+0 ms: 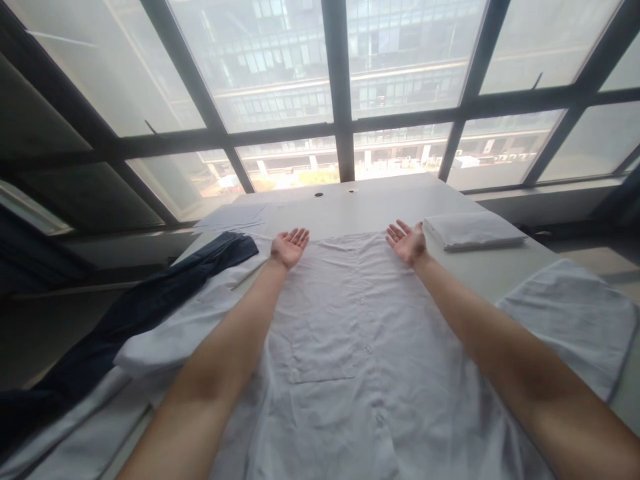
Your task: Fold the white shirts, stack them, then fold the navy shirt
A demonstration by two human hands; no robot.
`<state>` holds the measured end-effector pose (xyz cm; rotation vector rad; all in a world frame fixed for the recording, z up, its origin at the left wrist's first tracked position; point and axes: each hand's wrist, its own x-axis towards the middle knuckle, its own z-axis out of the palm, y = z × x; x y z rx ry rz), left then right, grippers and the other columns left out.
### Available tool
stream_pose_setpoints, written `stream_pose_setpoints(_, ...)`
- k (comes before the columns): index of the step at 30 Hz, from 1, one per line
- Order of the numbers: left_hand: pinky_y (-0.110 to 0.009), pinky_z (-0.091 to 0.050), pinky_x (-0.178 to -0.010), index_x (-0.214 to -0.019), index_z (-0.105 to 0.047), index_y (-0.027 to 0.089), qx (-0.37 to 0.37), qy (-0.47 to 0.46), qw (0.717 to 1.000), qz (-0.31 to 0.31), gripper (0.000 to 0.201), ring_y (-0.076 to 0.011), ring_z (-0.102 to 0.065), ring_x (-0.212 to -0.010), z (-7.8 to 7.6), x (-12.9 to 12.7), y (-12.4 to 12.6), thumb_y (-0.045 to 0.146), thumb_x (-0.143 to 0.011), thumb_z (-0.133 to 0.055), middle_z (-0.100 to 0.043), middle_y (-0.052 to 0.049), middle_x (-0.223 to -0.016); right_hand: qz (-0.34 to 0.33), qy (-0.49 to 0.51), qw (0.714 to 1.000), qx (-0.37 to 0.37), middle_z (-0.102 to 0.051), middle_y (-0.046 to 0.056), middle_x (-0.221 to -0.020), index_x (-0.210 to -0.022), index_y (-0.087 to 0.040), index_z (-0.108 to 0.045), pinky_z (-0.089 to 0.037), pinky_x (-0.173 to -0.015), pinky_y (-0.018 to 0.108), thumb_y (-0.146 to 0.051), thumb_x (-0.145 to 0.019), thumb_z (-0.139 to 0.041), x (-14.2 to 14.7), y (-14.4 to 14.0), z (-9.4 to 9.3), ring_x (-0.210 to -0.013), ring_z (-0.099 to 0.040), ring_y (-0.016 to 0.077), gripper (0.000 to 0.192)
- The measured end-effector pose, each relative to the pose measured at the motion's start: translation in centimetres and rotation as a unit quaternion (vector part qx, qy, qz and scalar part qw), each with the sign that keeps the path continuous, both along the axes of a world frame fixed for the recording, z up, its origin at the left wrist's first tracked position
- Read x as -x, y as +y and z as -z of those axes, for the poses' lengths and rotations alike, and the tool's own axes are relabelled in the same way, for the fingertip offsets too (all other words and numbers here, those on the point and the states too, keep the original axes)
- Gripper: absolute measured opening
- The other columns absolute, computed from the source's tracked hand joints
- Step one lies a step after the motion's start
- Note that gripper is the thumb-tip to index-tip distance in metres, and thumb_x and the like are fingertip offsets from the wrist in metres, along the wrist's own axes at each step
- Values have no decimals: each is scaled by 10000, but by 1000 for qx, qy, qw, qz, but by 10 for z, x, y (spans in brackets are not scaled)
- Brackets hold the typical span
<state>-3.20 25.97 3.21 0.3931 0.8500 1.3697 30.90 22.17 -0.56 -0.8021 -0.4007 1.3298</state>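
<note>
A white buttoned shirt lies spread flat on the white table, its pocket and button row facing up. My left hand rests palm up at the shirt's far left corner, fingers apart, holding nothing. My right hand lies palm up at the far right corner, also empty with fingers spread. Both forearms stretch out over the shirt.
A folded white garment sits at the far right of the table. Another white cloth lies at the right edge. Dark navy fabric drapes off the left side over more white cloth. Large windows stand beyond the table.
</note>
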Motion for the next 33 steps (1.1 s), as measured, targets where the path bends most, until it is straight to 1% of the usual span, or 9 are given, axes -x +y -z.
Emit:
stream_pose_setpoints(4,-375,-594,-903,-1306,-557,75,-23,-60,987,147,374,-260,-693,-1132,13,-73,-9,260,-1026,-391,-670,-218,-1246,-102,42,994,-27,-602,166,-1369,-1291,-188,-570,-476,-1073,464,-718,-984,-108,69,5,-2,-1284,-587,225,767)
stream_pose_setpoints(7,-397,-592,-904,-1329,-541,84,37,-32,988,149,373,-272,-690,-1135,25,-100,-13,225,-1024,-378,-655,-221,-1269,-120,47,992,5,-580,160,-1398,-1298,-189,-560,-484,-1064,450,-720,-984,-128,87,7,4,-1299,-575,223,752)
stream_pose_setpoints(13,-330,-552,-952,-1421,-461,126,54,17,998,32,422,-213,-651,-1185,19,-43,8,204,-1016,-372,-597,-190,-1342,-19,26,999,34,-608,188,-1340,-1221,-194,-596,-467,-1043,516,-708,-989,-133,6,16,14,-1237,-612,229,729)
stream_pose_setpoints(18,-233,-523,-947,-1421,-444,194,33,37,996,-71,410,-126,-648,-1140,0,1,16,244,-1042,-297,-604,-120,-1327,102,17,994,36,-580,189,-1353,-1143,-122,-605,-385,-1105,412,-617,-1016,-128,-50,18,4,-1264,-574,163,700)
stream_pose_setpoints(21,-237,-540,-926,-1339,-517,159,5,25,998,-50,372,-142,-671,-1096,2,-25,4,260,-1044,-314,-652,-118,-1243,74,22,997,18,-612,177,-1325,-1128,-139,-618,-416,-1093,414,-612,-1024,-153,-24,12,0,-1231,-598,174,671)
stream_pose_setpoints(24,-322,-578,-906,-1218,-594,121,-6,9,1000,28,321,-205,-702,-1047,20,-83,-19,270,-1031,-380,-686,-155,-1163,-18,44,999,-5,-645,157,-1298,-1175,-189,-620,-463,-1078,467,-654,-1011,-191,37,2,3,-1229,-611,218,653)
stream_pose_setpoints(27,-297,-570,-926,-1157,-612,146,-15,40,995,94,297,-177,-701,-1049,37,-129,-37,288,-1039,-378,-679,-145,-1186,-84,46,995,-3,-607,139,-1377,-1220,-205,-613,-416,-1141,421,-645,-1005,-265,87,-12,9,-1337,-533,212,601)
stream_pose_setpoints(30,-293,-563,-935,-1120,-616,160,-8,78,994,74,279,-167,-697,-1048,40,-125,-39,280,-1036,-379,-675,-135,-1191,-60,-13,998,-13,-576,118,-1437,-1197,-223,-628,-388,-1158,404,-651,-1007,-228,84,-19,15,-1393,-482,191,615)
stream_pose_setpoints(33,-292,-551,-940,-1128,-603,175,1,141,990,16,315,-155,-691,-1054,27,-79,-31,253,-1044,-310,-664,-129,-1190,2,-103,995,1,-572,149,-1438,-1219,-211,-619,-465,-1076,421,-652,-1009,-91,29,-21,15,-1361,-514,196,719)
